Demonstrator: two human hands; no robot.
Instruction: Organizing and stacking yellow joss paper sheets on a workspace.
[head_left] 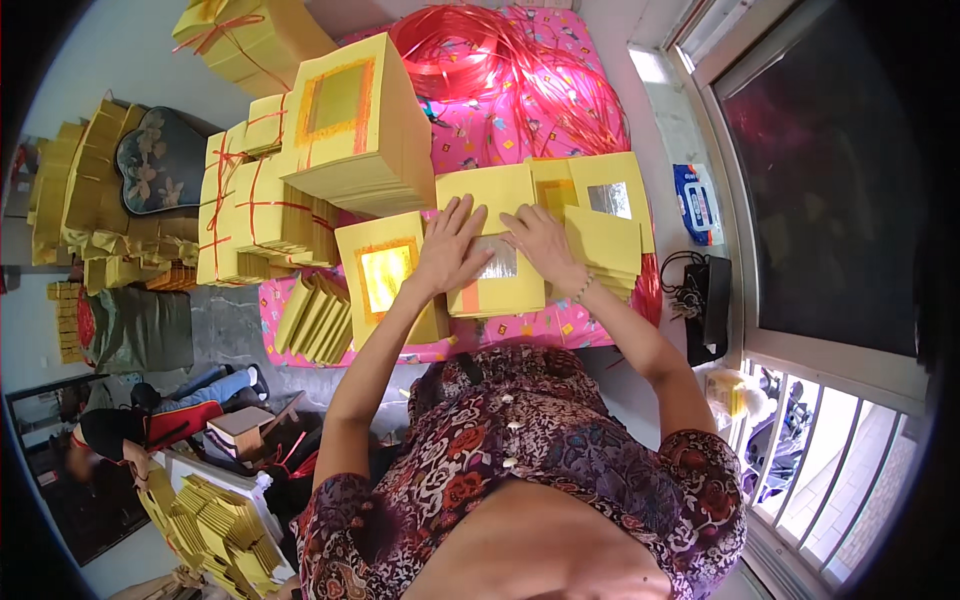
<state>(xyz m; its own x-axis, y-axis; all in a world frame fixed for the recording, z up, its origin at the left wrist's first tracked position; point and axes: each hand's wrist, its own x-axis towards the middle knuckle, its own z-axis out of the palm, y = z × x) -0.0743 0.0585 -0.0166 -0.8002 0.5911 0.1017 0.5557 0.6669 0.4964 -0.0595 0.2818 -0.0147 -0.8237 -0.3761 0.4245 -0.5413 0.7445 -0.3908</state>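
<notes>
My left hand (452,248) and my right hand (542,243) lie flat on yellow paper, fingers stretched out and pressing along its middle edge. Beneath them is a stack of yellow sheets (510,301), with a silver foil square (499,262) partly covered by my hands. The far half of this paper (486,188) is plain yellow; whether it is a folded flap or a separate sheet, I cannot tell. Beside my left hand sits a stack with a gold foil square (388,277) framed in orange. Several folded yellow papers (604,240) overlap to the right of my right hand.
A pink patterned cloth (470,135) covers the work surface. A tall yellow paper stack (390,135), tied bundles (265,215) and red plastic strips (450,55) stand or lie beyond. A window (820,200) is on the right. Another person (115,435) sits at lower left.
</notes>
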